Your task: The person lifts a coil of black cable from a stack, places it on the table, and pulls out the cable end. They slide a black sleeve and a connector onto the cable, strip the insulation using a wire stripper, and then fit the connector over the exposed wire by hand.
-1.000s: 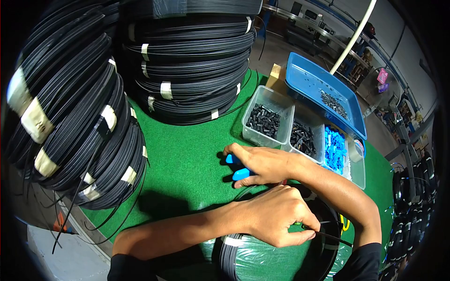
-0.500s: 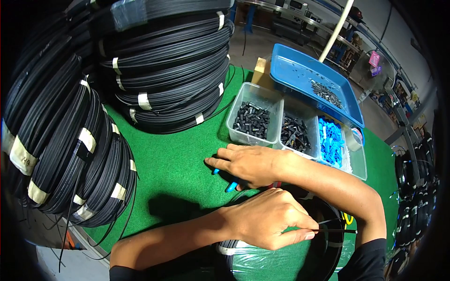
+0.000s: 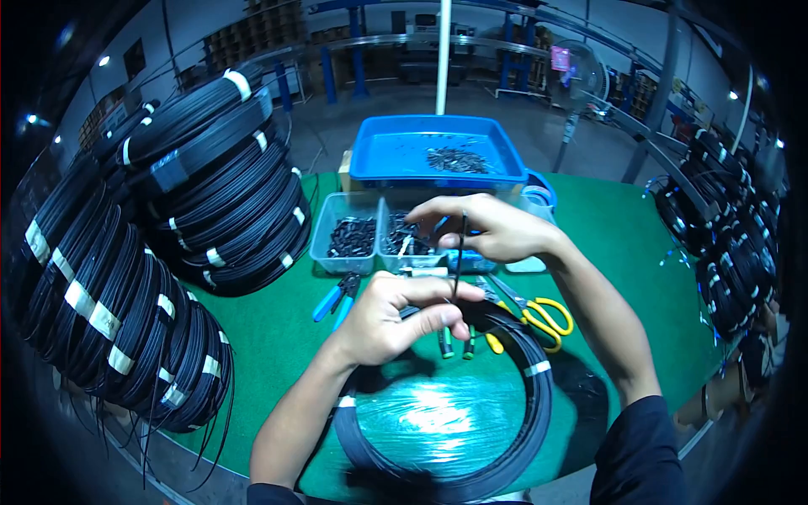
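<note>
My left hand (image 3: pixel 396 316) pinches a thin black cable (image 3: pixel 458 268) between thumb and fingers, its end pointing up. My right hand (image 3: pixel 497 227) hovers over the clear bins with thumb and fingers apart, just behind the cable end. Below lies a coil of black cable (image 3: pixel 539 400) on shiny clear film. A blue-handled hand tool (image 3: pixel 337 299) rests on the mat left of my left hand. Yellow-handled scissors (image 3: pixel 551 316) and cutters with black and green handles (image 3: pixel 446 343) lie at the coil's far edge.
Clear plastic bins hold small black parts (image 3: pixel 352 237) and blue parts, the latter mostly hidden by my right hand. Behind stands a blue tray (image 3: pixel 366 160) with small dark pieces. Tall stacks of cable coils (image 3: pixel 227 202) flank the left side. A green mat (image 3: pixel 606 227) covers the table.
My right hand has left the blue-handled tool and moved up over the bins. My left hand has raised the cable end upright. The camera view has tilted up.
</note>
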`<state>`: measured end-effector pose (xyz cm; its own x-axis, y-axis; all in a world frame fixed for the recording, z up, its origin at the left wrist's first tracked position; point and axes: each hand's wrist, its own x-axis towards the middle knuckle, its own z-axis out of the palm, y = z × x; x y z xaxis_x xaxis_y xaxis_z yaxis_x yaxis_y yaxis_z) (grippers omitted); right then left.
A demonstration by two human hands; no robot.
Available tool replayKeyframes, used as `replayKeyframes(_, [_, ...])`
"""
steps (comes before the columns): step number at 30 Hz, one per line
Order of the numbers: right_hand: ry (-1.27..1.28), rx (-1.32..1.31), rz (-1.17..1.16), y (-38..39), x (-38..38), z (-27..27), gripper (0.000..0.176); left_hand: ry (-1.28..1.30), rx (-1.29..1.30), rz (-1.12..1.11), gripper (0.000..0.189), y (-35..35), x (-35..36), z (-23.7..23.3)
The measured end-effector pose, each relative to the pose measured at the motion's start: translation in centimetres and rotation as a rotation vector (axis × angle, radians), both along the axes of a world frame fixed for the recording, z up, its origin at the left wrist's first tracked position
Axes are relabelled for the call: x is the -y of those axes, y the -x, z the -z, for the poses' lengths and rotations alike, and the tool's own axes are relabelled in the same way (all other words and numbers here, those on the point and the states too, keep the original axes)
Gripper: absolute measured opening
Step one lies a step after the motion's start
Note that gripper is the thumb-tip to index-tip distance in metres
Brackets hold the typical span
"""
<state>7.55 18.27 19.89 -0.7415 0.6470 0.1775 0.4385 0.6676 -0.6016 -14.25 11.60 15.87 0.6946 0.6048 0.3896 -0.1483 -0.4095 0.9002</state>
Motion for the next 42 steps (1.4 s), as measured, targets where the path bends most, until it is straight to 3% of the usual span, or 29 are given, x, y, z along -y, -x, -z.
replayKeyframes(5, [0.224, -0.599, 0.22, -7.2, 7.7, 1.3, 0.032, 0.107, 0.0, -0.055, 0.023, -3.3, -0.3, 0.7])
replayKeyframes(9, [0.258, -0.824, 0.389, -8.6, 11.7, 1.7, 0.031, -0.042, -0.168, -0.117, 0.015, -4.6, 0.0, 0.4])
replayKeyframes(13, [0.394, -0.887, 0.325, -9.6, 11.6, 1.8, 0.033, -0.102, -0.146, -0.194, 0.012, -4.1, 0.6, 0.7])
replayKeyframes(17, [0.279, -0.708, 0.381, -9.2, 11.3, 2.0, 0.025, -0.192, -0.178, -0.233, 0.012, -3.1, 0.2, 0.9])
replayKeyframes(23, [0.36, -0.7, 0.369, -8.7, 11.7, 2.0, 0.016, -0.287, -0.203, -0.301, 0.013, -3.0, -0.7, 1.7])
replayKeyframes(25, [0.115, -0.626, 0.36, -8.4, 11.5, 3.0, 0.016, -0.275, -0.196, -0.301, 0.013, -3.1, -0.7, 1.7])
replayKeyframes(26, [0.291, -0.638, 0.395, -8.2, 12.0, 2.0, 0.014, -0.29, -0.21, -0.289, 0.013, -3.0, -0.7, 1.4])
replayKeyframes(31, [0.386, -0.654, 0.323, -8.1, 11.4, 2.7, 0.014, -0.273, -0.264, -0.234, 0.014, -2.3, -0.7, 0.8])
replayKeyframes(33, [0.618, -0.789, 0.271, -7.7, 11.1, 3.4, 0.015, -0.162, -0.081, -0.166, 0.015, -2.5, -0.8, 0.9])
replayKeyframes(42, [0.896, -0.913, 0.114, -6.4, 10.5, 5.0, 0.017, -0.011, -0.214, -0.1, 0.018, -1.9, -0.7, 0.7])
